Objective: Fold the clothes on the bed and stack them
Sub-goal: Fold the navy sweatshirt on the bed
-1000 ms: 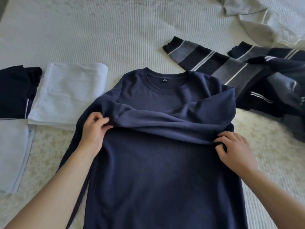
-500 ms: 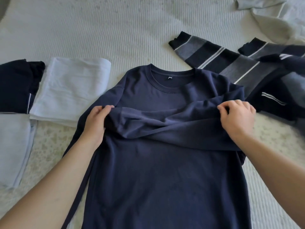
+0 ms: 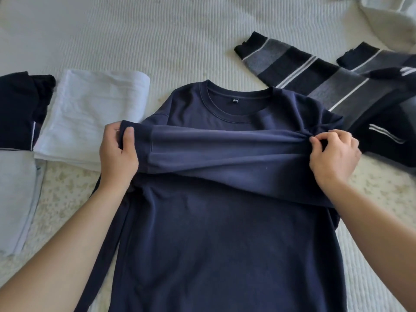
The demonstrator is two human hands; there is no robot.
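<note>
The left hand (image 3: 118, 154) grips the ribbed cuff end of a navy sleeve (image 3: 225, 152), thumb on top and fingers curled underneath. The right hand (image 3: 335, 156) pinches the same sleeve near the shoulder, thumb and fingertips bunching the cloth. Between the two hands the sleeve is stretched level across the chest of a navy sweatshirt (image 3: 225, 233). Both bare forearms reach in from the bottom corners of the view.

The sweatshirt lies flat, front side up, on a pale ribbed bedspread (image 3: 157, 37), with its hem toward the viewer and its round neckline (image 3: 236, 102) pointing away. A small label shows inside the collar. The other sleeve runs down along the garment's left edge, beside the left forearm.

To the left, near the left hand, sits a folded white garment (image 3: 94, 115), its corner touching the sweatshirt's shoulder. Further left is a folded dark garment (image 3: 20, 109) with a thin white stripe, and closer to the viewer below it a folded pale blue garment (image 3: 15, 199).

To the right, beyond the right hand, a striped sweater (image 3: 337, 86) in black, grey and white lies unfolded, sleeves spread, partly tucked under the sweatshirt's shoulder. In the far right corner lies a crumpled pale garment (image 3: 387, 19).
</note>
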